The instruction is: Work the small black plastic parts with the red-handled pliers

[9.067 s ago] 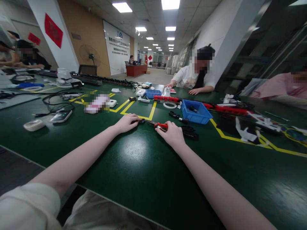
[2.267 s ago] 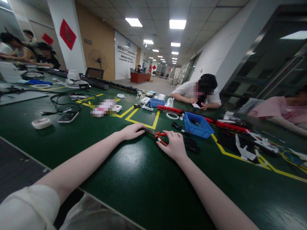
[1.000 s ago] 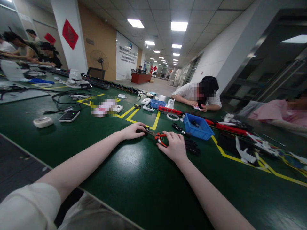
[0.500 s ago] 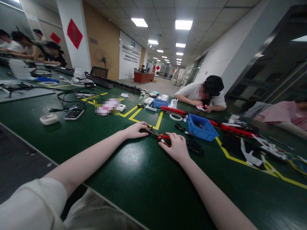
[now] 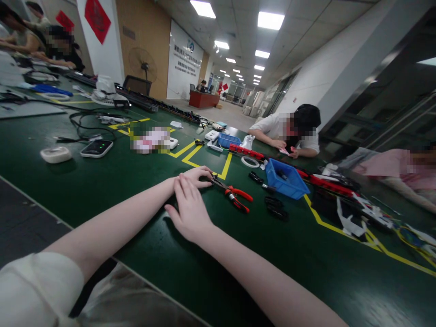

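Observation:
Pliers with red and black handles [image 5: 240,198] lie on the green table, with no hand on the handles. Their narrow jaws point left, reaching the fingertips of my left hand [image 5: 195,176]. That hand rests low over the table, its fingers curled around a small dark piece at the jaw tips, too small to make out. Across the back of it lies my right hand [image 5: 190,210], palm down, fingers stretched out and thumb apart, holding nothing. It partly covers the left hand and wrist.
Right of the pliers lie black parts [image 5: 275,208] and a blue bin [image 5: 286,179] with dark items. A white-cased device [image 5: 97,148] and a white rounded case [image 5: 56,155] sit at left. Opposite, a person [image 5: 303,127] handles a small pink item.
My right hand has let go of the pliers' handles and moved left onto my left hand. The pliers now rest on the table. The view has shifted slightly.

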A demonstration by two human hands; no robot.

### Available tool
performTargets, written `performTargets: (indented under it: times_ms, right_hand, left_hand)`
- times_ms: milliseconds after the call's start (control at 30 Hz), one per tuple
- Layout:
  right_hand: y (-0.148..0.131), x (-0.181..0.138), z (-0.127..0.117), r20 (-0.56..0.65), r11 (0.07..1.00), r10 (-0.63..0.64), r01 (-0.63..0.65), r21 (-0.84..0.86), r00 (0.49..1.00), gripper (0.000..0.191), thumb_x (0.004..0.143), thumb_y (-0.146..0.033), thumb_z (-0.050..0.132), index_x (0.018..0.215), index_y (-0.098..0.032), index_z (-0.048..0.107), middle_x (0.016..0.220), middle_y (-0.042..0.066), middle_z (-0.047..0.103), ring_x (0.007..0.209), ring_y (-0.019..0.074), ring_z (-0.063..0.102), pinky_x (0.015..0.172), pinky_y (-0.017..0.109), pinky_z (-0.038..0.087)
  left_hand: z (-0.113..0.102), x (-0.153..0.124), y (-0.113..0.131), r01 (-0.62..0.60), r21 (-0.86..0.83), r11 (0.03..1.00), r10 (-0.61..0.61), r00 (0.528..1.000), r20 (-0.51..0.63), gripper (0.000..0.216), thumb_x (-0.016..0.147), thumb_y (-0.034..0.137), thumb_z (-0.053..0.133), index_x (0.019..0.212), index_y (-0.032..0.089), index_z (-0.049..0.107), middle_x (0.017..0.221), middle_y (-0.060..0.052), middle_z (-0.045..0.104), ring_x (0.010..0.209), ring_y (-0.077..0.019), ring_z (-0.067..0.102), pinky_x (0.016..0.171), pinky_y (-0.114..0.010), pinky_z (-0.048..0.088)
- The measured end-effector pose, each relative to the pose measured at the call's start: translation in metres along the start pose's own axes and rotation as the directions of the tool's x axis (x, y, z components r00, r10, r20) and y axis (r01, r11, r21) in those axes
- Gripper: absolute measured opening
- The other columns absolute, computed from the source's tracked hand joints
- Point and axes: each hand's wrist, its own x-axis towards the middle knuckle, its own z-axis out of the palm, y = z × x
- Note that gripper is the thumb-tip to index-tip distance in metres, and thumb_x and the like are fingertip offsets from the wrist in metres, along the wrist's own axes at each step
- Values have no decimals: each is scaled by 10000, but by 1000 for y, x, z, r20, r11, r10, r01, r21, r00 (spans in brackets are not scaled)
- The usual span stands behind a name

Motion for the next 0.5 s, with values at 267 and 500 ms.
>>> performTargets:
  times_ms: [267,500]
  right_hand:
    - [-99,6,13,94,954,-161,130,271,983,667,859,-202,460,1487,-78,275,1571,153,266,1459,259,170,1184,474,259]
    - [-54,28,8,-30,944,-171,173,282,985,420,728,-206,554,1146,-212,582,1201,75,603,1151,248,515,1009,428,402]
  left_hand:
    - [-9,-1,6,42,-62,997,-43,999,-16,157,854,231,620,951,173,728,1211,-100,614,1123,-222,606,1066,-378,431]
    - [-8,-2,7,73,-72,995,-75,997,-14,155,850,223,590,923,168,715,1207,-85,590,1107,-214,592,1071,-361,432]
